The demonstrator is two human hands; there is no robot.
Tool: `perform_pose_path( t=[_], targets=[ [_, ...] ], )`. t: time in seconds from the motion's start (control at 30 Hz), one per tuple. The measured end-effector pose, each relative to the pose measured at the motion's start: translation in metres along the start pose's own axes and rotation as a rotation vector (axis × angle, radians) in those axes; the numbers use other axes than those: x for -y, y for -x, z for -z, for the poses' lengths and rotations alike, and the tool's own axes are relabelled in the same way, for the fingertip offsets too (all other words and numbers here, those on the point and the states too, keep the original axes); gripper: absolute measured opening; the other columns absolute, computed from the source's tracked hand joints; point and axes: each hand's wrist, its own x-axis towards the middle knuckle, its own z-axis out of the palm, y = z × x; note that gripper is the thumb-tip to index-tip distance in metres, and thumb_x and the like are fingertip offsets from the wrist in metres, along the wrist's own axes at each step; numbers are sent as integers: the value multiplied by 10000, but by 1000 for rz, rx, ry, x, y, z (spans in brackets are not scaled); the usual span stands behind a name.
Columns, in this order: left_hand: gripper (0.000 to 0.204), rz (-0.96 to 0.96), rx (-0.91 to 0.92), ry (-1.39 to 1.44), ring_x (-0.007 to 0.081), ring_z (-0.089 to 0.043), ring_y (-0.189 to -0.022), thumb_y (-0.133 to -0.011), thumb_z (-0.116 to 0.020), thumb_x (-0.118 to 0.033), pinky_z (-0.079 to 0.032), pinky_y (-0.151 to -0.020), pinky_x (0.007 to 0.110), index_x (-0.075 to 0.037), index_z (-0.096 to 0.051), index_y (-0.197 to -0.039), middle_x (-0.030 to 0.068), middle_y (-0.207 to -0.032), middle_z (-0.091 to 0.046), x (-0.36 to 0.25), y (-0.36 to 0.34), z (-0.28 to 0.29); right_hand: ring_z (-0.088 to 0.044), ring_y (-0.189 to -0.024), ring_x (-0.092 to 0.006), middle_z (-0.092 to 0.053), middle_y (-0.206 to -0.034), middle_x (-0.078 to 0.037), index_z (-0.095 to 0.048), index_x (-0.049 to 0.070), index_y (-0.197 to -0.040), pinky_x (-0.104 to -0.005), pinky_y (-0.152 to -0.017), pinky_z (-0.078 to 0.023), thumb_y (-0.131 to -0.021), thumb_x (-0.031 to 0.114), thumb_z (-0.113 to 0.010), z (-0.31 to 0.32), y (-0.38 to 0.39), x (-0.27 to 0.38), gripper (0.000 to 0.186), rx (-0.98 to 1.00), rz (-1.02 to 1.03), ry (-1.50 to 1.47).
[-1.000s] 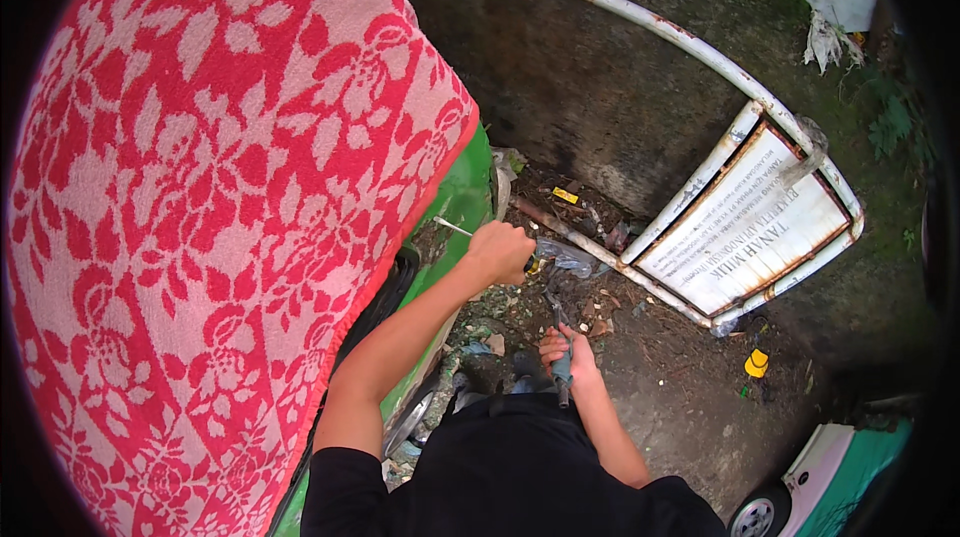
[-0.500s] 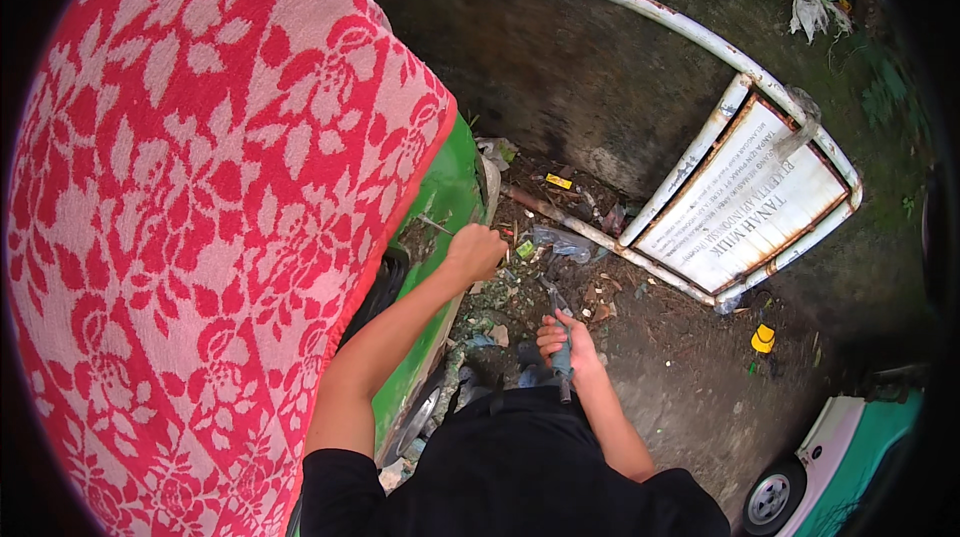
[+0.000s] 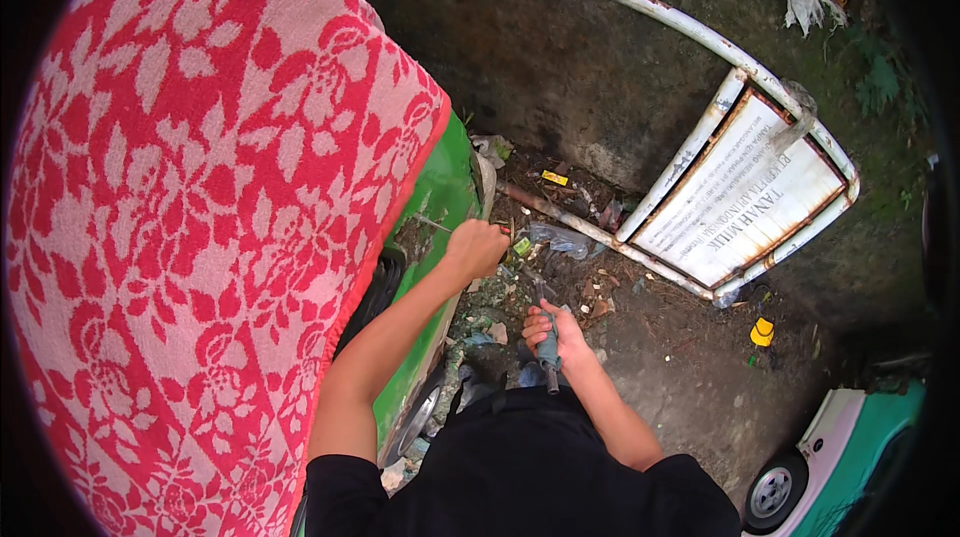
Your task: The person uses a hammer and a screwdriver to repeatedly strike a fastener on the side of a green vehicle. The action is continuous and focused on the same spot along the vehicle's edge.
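My left hand is closed beside the green car body. A thin metal rod runs from it toward a rough, brownish patch on the green panel; its other end is hidden in my fist. In my right hand, fingers wrap round a grey-blue hand tool with a narrow metal front end pointing away from me. The right hand is held in front of my body, apart from the car. A red and pink floral blanket covers much of the car.
Beyond my hands a rusty white pipe frame with a white sign panel leans by a dark wall. Litter, including a plastic bag and a yellow piece, lies on the ground. A teal and white vehicle stands lower right.
My right hand and its tool have shifted slightly left and up, toward the car. My left hand stays closed at nearly the same spot by the panel.
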Motion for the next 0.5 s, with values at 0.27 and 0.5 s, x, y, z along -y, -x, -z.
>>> perform_pose_path(
  t=[0.27,0.5],
  targets=[
    [128,8,58,20,271,-698,-709,-613,-735,-179,-551,-623,371,-77,-705,-684,114,-725,-693,2,0,-7,-411,-473,-69,-418,-576,44,-468,95,-754,-252,-441,-362,-997,336,-434,-16,0,3,344,-9,-131,14],
    [113,-17,2,-2,259,-697,-700,-603,-750,-157,-547,-609,360,-89,-704,-681,101,-714,-691,1,3,-2,-429,-485,-85,-418,-576,39,-479,77,-748,-252,-449,-368,-988,319,-448,2,-9,6,342,-193,102,-80]
  ],
)
